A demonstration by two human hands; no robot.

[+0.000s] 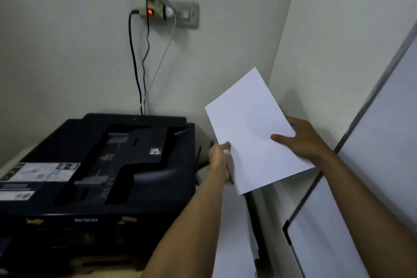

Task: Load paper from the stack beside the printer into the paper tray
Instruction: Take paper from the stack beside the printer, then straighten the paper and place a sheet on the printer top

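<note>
Sheets (252, 128) between both hands, right of printer (97, 165), stack (234, 232) below.

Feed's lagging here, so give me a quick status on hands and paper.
Left hand and right hand both grip the paper, held in the air right of the printer. Not loaded yet. Nothing in the way.

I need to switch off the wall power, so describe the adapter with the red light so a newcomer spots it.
Find the black printer, then follow its cables up the wall. They end at a cream plug adapter left of the grey switch plate; only it glows red.
</note>
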